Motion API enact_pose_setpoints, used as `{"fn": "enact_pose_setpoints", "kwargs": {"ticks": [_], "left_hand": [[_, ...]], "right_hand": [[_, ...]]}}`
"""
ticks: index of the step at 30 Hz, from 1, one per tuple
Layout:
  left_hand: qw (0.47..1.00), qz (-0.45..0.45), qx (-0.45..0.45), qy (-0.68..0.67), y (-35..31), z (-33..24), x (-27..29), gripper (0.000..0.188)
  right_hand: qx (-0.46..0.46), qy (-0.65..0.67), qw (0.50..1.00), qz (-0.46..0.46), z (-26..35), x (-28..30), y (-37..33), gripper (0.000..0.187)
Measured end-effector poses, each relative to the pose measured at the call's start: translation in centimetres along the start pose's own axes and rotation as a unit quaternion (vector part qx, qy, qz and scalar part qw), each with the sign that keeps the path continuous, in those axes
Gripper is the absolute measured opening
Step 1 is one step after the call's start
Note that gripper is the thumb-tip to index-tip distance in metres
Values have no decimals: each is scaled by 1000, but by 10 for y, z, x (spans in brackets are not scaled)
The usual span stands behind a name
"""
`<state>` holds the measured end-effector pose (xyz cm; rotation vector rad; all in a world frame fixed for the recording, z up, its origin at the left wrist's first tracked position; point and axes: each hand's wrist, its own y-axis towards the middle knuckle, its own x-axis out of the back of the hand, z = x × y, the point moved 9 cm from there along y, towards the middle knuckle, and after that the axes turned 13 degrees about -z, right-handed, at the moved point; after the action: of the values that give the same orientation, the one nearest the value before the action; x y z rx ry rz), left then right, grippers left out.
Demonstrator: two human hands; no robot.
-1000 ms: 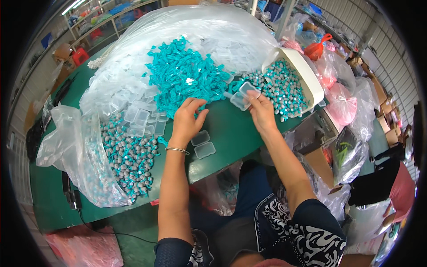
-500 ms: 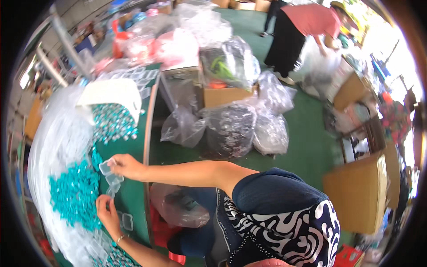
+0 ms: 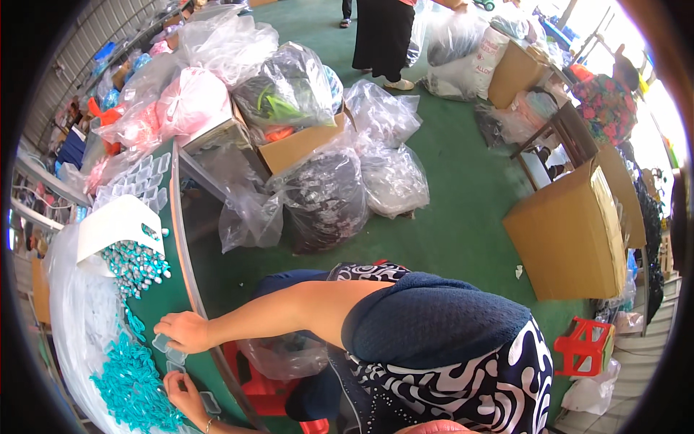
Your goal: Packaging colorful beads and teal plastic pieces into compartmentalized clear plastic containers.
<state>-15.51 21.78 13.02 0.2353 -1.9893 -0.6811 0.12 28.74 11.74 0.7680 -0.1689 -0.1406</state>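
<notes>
My right hand (image 3: pixel 182 331) is closed, with a small clear plastic box (image 3: pixel 163 343) at its fingertips, low over the green table (image 3: pixel 189 366). Just below it lies another clear box (image 3: pixel 176 356) in a short row. At the near end of that row is my left hand (image 3: pixel 185 395), thumb and fingers bent but apart, nothing visible in them. A large heap of teal pieces (image 3: pixel 134 380) spreads to the left of both hands. Farther back, a white scoop-like tub (image 3: pixel 112 224) lies tipped over, with silver and teal pieces (image 3: pixel 137 264) in front of its mouth.
More clear boxes (image 3: pixel 137 184) sit at the table's far end. Clear plastic sheeting (image 3: pixel 69 289) runs along its left side. Filled bags (image 3: pixel 325 199) and a carton (image 3: pixel 567 231) stand on the floor. A red stool (image 3: pixel 584 346) is at right; another person (image 3: pixel 383 36) stands at the back.
My view has shifted, moving the table toward the lower left. The box in my right hand was lifted above the row; it is now down beside it. My left hand remains near the teal heap.
</notes>
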Motion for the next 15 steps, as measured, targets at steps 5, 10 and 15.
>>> {"fn": "enact_pose_setpoints", "kwargs": {"ticks": [5, 10, 15], "left_hand": [[1000, 0, -13, 4, -1, 2, 0, 7], [1000, -1, 2, -1, 1, 0, 0, 8], [1000, 2, 8, -5, 1, 3, 0, 8]], "right_hand": [[10, -28, 999, 16, 4, -4, -1, 40], [34, -47, 998, 27, 4, -9, -2, 40], [31, -50, 998, 37, 5, -9, -3, 40]]}}
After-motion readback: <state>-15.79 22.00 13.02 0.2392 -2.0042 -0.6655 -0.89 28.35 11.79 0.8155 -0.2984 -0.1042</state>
